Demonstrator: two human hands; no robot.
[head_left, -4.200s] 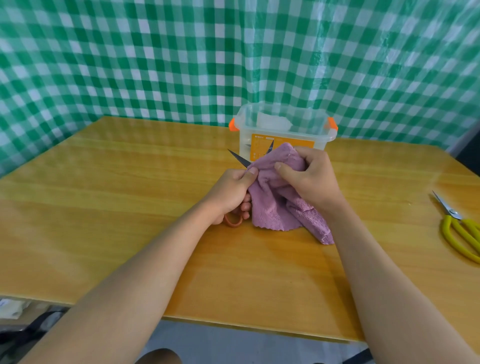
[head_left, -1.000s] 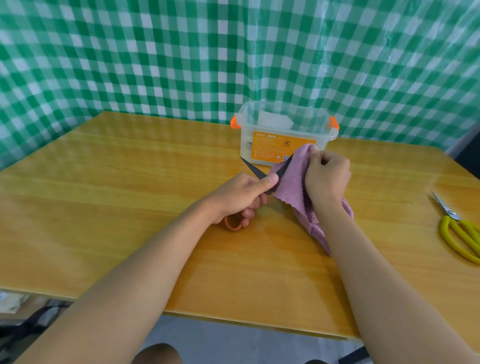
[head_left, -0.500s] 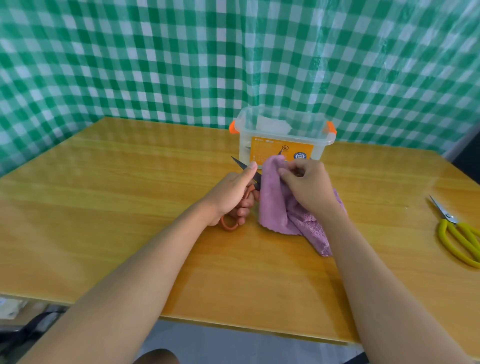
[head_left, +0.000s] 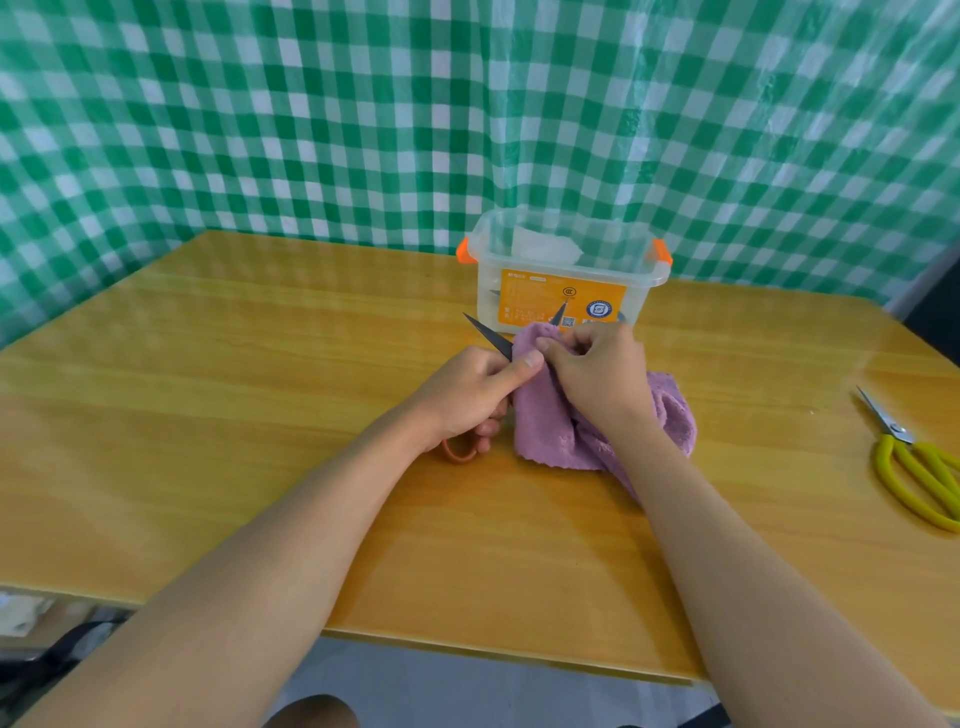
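Wiping scissors just before box | left hand grips handles | right hand pinches limp cloth | likely sharp: keep to handles

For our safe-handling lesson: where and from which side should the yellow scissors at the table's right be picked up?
Grip the yellow scissors by their looped handles, coming from the near side. They lie flat with the blades together, handles toward the person and the pointed blades aimed away.

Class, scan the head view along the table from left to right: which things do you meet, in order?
Left hand gripping the orange-handled scissors → right hand pinching the purple cloth → yellow scissors.
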